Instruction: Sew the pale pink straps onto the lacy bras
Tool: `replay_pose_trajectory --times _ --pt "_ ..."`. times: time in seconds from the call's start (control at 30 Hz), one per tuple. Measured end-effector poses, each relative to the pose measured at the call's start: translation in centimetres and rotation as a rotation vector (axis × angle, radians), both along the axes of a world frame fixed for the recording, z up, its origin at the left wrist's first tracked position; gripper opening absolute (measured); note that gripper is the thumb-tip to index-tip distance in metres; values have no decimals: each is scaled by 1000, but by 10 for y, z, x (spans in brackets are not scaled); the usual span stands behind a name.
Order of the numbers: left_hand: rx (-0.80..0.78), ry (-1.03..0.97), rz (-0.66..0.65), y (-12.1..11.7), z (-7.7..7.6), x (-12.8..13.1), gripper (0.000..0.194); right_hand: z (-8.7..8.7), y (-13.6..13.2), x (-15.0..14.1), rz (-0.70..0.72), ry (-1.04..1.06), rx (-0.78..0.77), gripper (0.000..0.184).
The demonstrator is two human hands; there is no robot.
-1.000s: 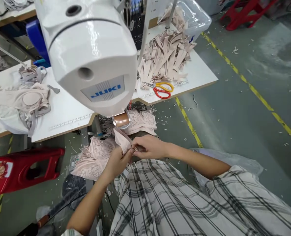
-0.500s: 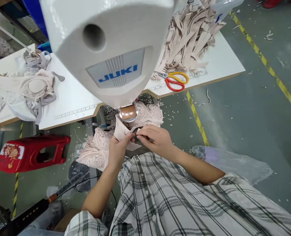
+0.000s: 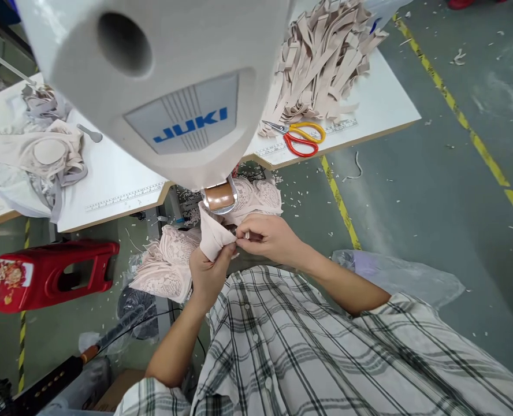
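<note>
Pale pink bra fabric (image 3: 215, 236) is folded up between my hands, just below the sewing machine head (image 3: 187, 124) with its metal-rimmed brown part (image 3: 220, 197). My left hand (image 3: 211, 270) is closed on its lower edge, thumb on top. At the fabric's right corner, my right hand (image 3: 267, 236) pinches the edge between thumb and fingertips; a small pale bit shows inside its curled fingers. Pink lace bra cups (image 3: 165, 268) are bunched left of my left hand. Another lace piece (image 3: 259, 197) lies behind my right hand. The machine hides the stitching area.
Red-and-yellow-handled scissors (image 3: 302, 138) lie on the right white table (image 3: 390, 104), before a heap of beige straps (image 3: 321, 63). More bra pieces (image 3: 44, 153) sit on the left table. A red stool (image 3: 51, 274) lies left; a plastic bag (image 3: 404, 277) is on the floor right.
The fabric is now folded up more tightly, and my left hand has turned and closed further round it. My right fingertips have come onto its corner. The view has shifted slightly.
</note>
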State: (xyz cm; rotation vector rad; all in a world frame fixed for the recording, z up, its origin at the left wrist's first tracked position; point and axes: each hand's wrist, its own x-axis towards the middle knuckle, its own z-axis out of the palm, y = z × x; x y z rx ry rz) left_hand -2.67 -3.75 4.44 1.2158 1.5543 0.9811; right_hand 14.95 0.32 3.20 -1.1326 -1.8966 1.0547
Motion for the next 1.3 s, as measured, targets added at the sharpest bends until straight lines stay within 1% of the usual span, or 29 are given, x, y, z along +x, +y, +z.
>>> replay_pose_trajectory --times 0.1,0.23,0.33,0.4,0.47,0.57,0.63,0.7,0.77,0.87,0.97,1.03,1.13,1.2,1.3 --pt "28 2 -36 0 0 0 23 7 3 4 91 -10 -13 8" --pt "-13 -52 -45 3 -2 -2 26 5 2 4 144 -6 -62 11" --pt "-120 -89 -77 9 -3 -4 28 0 -1 2 93 -37 -98 12" --pt "-186 -105 -111 12 -2 -4 30 -2 -4 1 41 -58 -97 12" --pt "-220 -107 -124 14 -1 -4 31 -2 -5 1 4 -67 -85 11" --pt "-195 -59 -95 15 0 -5 30 1 -3 5 1 -45 -117 11" --pt "-163 3 -90 17 1 -6 31 4 2 10 16 18 -199 12" --pt "-156 64 -126 20 4 -10 30 6 6 17 15 86 -283 15" --pt "-165 99 -189 24 7 -12 28 9 8 23 1 95 -312 17" --pt "-163 77 -281 29 15 -13 29 14 8 27 -14 -3 -256 14" --pt "-143 57 -324 30 22 -9 32 17 6 29 0 -84 -189 13" --pt "-136 62 -337 30 26 -5 33 18 6 29 31 -114 -150 12" --pt "-130 104 -343 28 29 0 28 20 6 31 78 -143 -105 11" --pt "-125 152 -336 28 30 1 24 21 6 32 99 -167 -88 10" --pt "-131 197 -328 29 30 3 23 25 7 33 106 -199 -87 10"
